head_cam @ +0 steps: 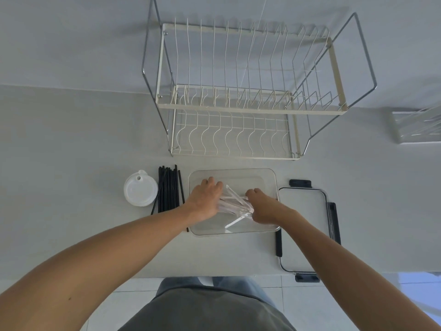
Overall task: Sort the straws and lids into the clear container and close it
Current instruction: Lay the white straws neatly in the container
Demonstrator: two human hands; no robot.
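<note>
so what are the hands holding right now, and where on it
Both hold one bundle of clear straws inside the clear container: the left hand has its grip on the bundle's left end, the right hand on its right end.

Clear straws [235, 204] lie in the open clear container [267, 177]; black straws [168, 189] and white lids [140, 188] beside it.

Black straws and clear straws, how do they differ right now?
The thin black plastic straws lie untouched in a row on the counter, left of the clear plastic container. The clear plastic straws are bunched crookedly inside it, held by the left hand and right hand.
</note>
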